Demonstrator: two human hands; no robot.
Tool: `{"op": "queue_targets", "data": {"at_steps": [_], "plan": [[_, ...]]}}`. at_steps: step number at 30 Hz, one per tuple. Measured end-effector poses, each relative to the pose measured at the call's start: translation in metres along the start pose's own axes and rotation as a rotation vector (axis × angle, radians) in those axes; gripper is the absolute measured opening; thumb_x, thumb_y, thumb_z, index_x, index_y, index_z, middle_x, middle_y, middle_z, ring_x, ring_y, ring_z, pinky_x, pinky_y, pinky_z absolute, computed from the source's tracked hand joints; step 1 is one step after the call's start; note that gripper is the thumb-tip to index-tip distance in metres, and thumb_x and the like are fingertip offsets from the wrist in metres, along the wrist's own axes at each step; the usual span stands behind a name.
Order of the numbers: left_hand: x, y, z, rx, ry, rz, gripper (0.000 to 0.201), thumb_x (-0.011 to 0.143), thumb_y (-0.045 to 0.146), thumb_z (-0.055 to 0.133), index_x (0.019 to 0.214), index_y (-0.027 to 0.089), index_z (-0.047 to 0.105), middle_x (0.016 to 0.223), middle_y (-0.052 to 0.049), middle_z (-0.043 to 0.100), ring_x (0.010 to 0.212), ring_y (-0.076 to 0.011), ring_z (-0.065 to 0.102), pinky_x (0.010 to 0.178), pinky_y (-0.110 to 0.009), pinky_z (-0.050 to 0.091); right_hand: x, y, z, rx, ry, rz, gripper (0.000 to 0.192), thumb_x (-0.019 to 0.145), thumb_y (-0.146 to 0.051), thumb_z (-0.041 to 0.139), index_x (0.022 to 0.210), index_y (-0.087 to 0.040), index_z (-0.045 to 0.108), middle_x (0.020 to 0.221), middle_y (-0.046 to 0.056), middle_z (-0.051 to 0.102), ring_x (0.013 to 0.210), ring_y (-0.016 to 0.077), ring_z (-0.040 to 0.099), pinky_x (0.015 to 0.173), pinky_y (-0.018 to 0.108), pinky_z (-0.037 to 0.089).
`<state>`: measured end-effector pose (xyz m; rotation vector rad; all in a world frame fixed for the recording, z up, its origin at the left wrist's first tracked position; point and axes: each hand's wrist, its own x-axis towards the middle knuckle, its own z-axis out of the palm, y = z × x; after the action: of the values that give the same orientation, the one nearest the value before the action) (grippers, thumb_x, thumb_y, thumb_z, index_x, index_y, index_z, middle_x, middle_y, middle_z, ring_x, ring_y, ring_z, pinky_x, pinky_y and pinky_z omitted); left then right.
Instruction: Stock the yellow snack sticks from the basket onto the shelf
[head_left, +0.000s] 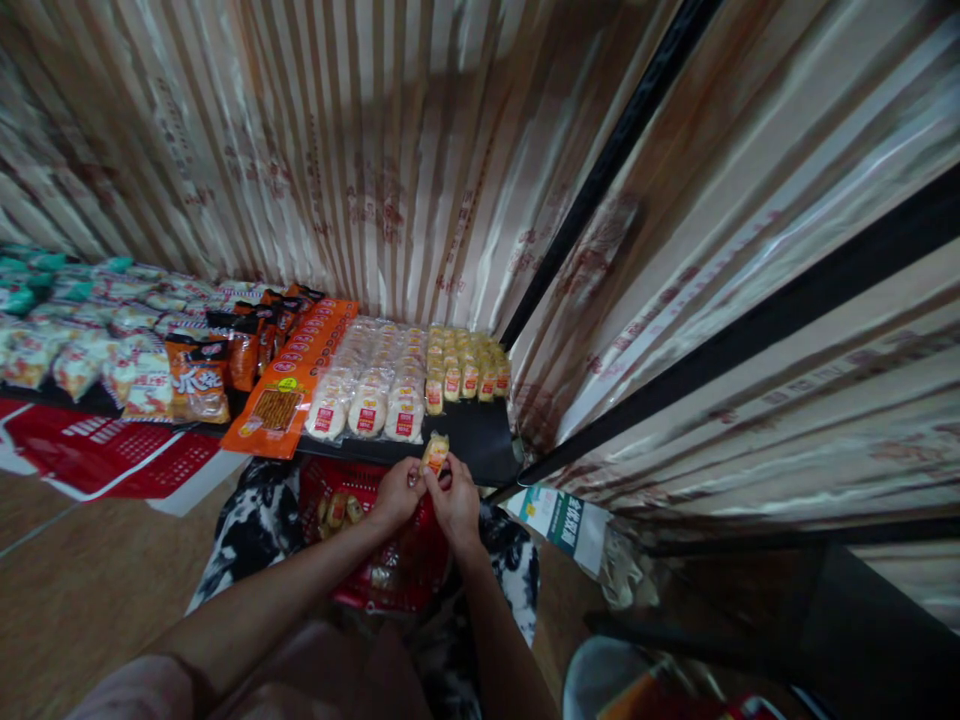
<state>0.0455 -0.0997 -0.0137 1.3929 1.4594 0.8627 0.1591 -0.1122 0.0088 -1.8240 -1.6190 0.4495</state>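
Between the fingertips of both hands is a small yellow wrapped snack cake (435,454) with a red label. My left hand (399,492) pinches its left side and my right hand (454,500) grips its lower right. Beneath them a red plastic basket (420,575) rests on my lap, with several wrapped snacks (341,510) inside. Just ahead, on the black shelf (472,432), stand rows of the same yellow wrapped cakes (469,368). Left of those lie rows of round white packaged cakes (367,395) with red labels.
An orange snack bag (281,400), orange-black bags (199,380) and white-blue packets (82,355) fill the shelf leftward. A red basket (112,455) hangs below its front edge. Black metal bars (750,340) slant at right before striped sheeting (375,150). A bucket (600,670) stands lower right.
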Motion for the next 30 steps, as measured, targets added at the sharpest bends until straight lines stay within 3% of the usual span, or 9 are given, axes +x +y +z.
{"op": "queue_targets", "data": {"at_steps": [7, 18, 30], "plan": [[0.008, 0.011, 0.004, 0.052, 0.009, 0.065, 0.014, 0.078, 0.027, 0.053, 0.086, 0.018, 0.059, 0.082, -0.002, 0.060, 0.077, -0.0146, 0.054, 0.072, -0.025, 0.042, 0.012, 0.002, -0.004, 0.015, 0.020, 0.024, 0.047, 0.081, -0.043, 0.050, 0.114, -0.011, 0.057, 0.092, 0.009, 0.063, 0.068, 0.0167, 0.060, 0.065, 0.027, 0.045], [0.034, 0.035, 0.017, 0.027, 0.079, 0.129, 0.041, 0.072, 0.005, 0.047, 0.110, 0.017, 0.056, 0.110, -0.009, 0.058, 0.105, -0.0193, 0.053, 0.095, -0.035, 0.043, 0.061, 0.010, -0.009, 0.035, 0.134, 0.072, 0.049, 0.080, -0.044, 0.047, 0.113, -0.011, 0.058, 0.086, 0.006, 0.063, 0.063, 0.0143, 0.057, 0.065, 0.026, 0.044], [0.064, 0.044, 0.036, -0.091, 0.077, 0.072, 0.031, 0.080, 0.016, 0.044, 0.107, 0.019, 0.060, 0.127, -0.009, 0.050, 0.114, -0.0219, 0.049, 0.087, -0.038, 0.051, 0.123, 0.016, -0.004, -0.096, 0.240, 0.015, 0.047, 0.083, -0.038, 0.045, 0.120, -0.011, 0.054, 0.096, 0.010, 0.060, 0.072, 0.0161, 0.058, 0.069, 0.027, 0.044]]}}
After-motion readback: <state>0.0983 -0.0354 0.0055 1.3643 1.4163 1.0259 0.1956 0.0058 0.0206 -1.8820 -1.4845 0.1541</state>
